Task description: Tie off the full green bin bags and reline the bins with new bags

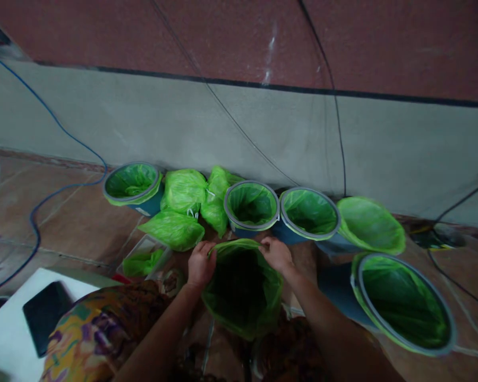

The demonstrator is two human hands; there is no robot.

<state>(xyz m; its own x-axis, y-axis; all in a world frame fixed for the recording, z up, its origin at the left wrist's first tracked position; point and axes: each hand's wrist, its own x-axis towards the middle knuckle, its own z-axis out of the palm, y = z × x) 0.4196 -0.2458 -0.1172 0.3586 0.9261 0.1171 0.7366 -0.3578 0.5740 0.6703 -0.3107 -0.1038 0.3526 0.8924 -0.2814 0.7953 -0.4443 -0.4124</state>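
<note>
The left forearm (pixel 157 337) and right forearm (pixel 334 323) stretch forward, bare, slanting inward toward each other. The left hand (pixel 201 265) and right hand (pixel 278 255) stand apart at nearly equal height, backs upward, fingers curled, each pinching between thumb and fingertips.

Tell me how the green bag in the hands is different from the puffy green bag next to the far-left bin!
The held bag gapes wide open; the puffy bag shows no opening. The left hand and right hand grip the held bag's rim; neither touches the puffy bag. The held bag looks dark inside, while the puffy bag looks bright green. Both look like green plastic.
</note>
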